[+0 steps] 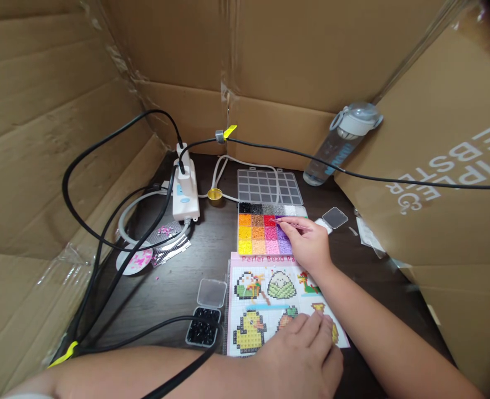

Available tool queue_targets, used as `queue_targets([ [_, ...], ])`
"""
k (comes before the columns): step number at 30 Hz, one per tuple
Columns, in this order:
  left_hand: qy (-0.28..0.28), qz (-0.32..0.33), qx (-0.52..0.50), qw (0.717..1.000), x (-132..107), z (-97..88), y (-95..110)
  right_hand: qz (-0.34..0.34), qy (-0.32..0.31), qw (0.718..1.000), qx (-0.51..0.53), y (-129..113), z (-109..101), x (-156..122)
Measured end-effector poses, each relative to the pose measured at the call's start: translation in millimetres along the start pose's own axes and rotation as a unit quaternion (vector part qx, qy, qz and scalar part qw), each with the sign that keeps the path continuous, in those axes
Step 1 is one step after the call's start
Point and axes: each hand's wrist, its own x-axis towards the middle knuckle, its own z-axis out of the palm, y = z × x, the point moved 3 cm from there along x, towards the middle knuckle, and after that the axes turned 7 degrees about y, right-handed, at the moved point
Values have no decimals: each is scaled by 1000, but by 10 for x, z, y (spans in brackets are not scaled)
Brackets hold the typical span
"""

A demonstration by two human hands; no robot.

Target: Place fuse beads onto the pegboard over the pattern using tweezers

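In my right hand [309,241] is a pair of thin pinkish tweezers [292,224], pinched between the fingers. Their tips reach into the red beads [269,220] of an open, compartmented bead box [237,233]. Below the box lies a Perler bead pattern sheet [245,265] with a grid and several pictures, among them a yellow duck [249,331]. Across its lower right part rests my left hand [305,346], fingers laid over the paper and partly covering the pictures; nothing shows in them. Loose orange and brown beads [261,282] appear on the upper left picture.
Left of the sheet is an open small box of black beads [203,327]. A white dish with pink beads [139,259] sits near a power strip [185,199]. Black cables [270,147] cross the view. A water bottle [336,147] leans against the cardboard wall [286,122].
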Motion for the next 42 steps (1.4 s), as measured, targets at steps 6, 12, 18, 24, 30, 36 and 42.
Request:
queue_targets([
  [6,-11,7,-9,1000,16,-49,-4,8,7,1000,0,-6,8,13],
  [12,-53,9,-25,998,30,-100,-23,3,20,1000,11,-77,-42,-2],
  [18,-76,16,-43,996,41,-148,-9,12,30,999,29,-234,-194,-79],
  [24,-87,-11,-67,994,78,-296,-2,37,-63,997,17,-366,-313,-222],
  [30,-80,-4,-48,996,112,-395,11,82,-177,980,27,-375,-315,-438],
  [36,-81,-3,-41,996,134,-401,38,100,-204,973,44,-248,-271,-579],
  [42,-77,3,-31,997,131,-376,58,87,-200,973,70,-222,-226,-631],
])
